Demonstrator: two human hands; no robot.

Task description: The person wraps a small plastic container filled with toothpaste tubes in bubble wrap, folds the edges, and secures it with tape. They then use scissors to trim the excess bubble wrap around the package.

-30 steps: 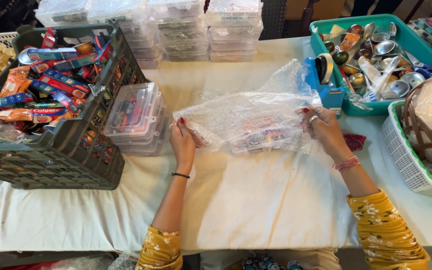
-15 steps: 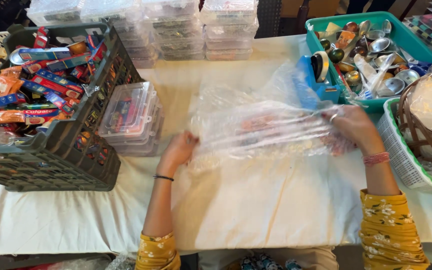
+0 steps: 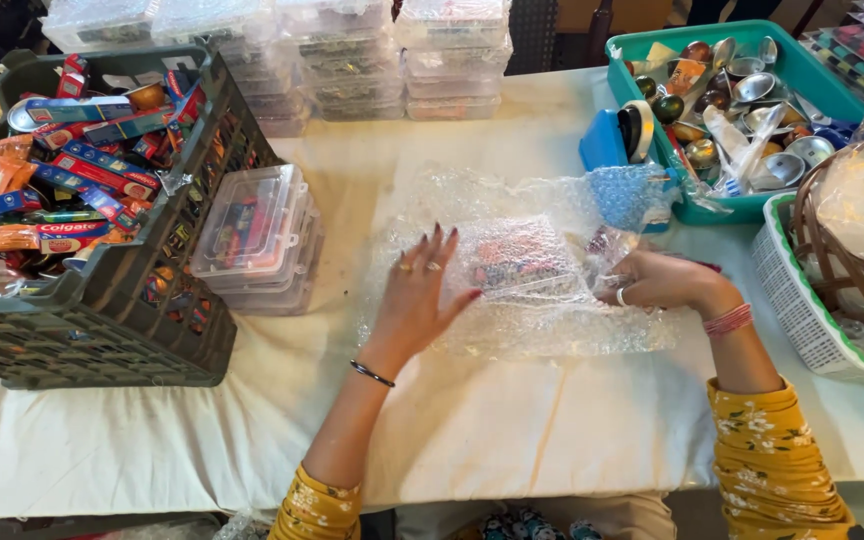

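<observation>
Here the left hand (image 3: 420,300) lies flat w/ fingers spread wide, pressing down on a sheet of bubble wrap (image 3: 512,330) that is laid on the white cloth of the table (image 3: 512,440). Under the wrap, just right of that hand, sits a small clear box (image 3: 520,262) w/ colourful stuff inside; it's blurry through the bubbles, so maybe it's the same kind as the clear boxes (image 3: 257,235) stacked near the left hand. The right hand (image 3: 657,280) is at the right edge of the wrap, fingers curled and pinching a bit of it. It wears a ring, and red bangles sit on the wrist.

On the left stands a dark crate (image 3: 102,320) full of toothpaste boxes and snack packs. At the back are more stacks of clear boxes (image 3: 372,60). At top right is a teal tub (image 3: 812,70) w/ shiny little bowls and spoons, and beside it a white basket (image 3: 792,310) holding a brown wicker one.
</observation>
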